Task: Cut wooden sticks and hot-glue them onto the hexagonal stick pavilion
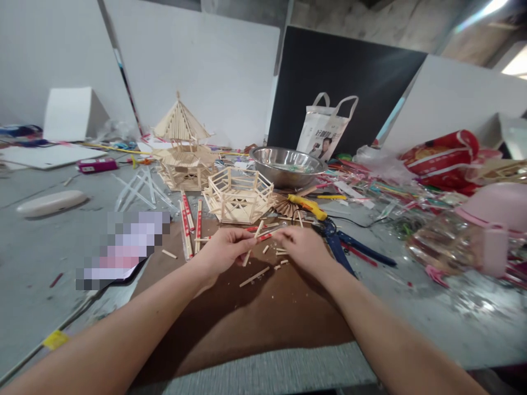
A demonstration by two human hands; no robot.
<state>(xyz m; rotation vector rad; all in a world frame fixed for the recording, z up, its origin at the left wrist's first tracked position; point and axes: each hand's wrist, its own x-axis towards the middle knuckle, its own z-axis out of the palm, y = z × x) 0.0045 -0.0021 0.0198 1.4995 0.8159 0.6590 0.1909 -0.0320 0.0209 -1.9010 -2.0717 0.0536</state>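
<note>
Over the brown mat (247, 329), my left hand (224, 252) pinches a short wooden stick (258, 229) between thumb and fingertips. The stick slants upward, its lower end showing below the fingers. Close on the right, my right hand (305, 249) has its fingers pressed together. Whatever lies in those fingertips is too small to make out. Behind both hands stands a six-sided stick frame (239, 206) with an open railing. Cut stick pieces (254, 276) lie scattered beneath the hands. Red-printed chopstick wrappers (185, 233) rest left of the frame.
A finished-looking stick pavilion (183, 164) stands behind. A steel bowl (288, 167) sits right of it. A yellow glue gun (308, 206) and blue-handled cutters (358, 247) lie near my right hand. A pink-lidded bottle (494, 219) is far right, a phone-like object (123, 249) left.
</note>
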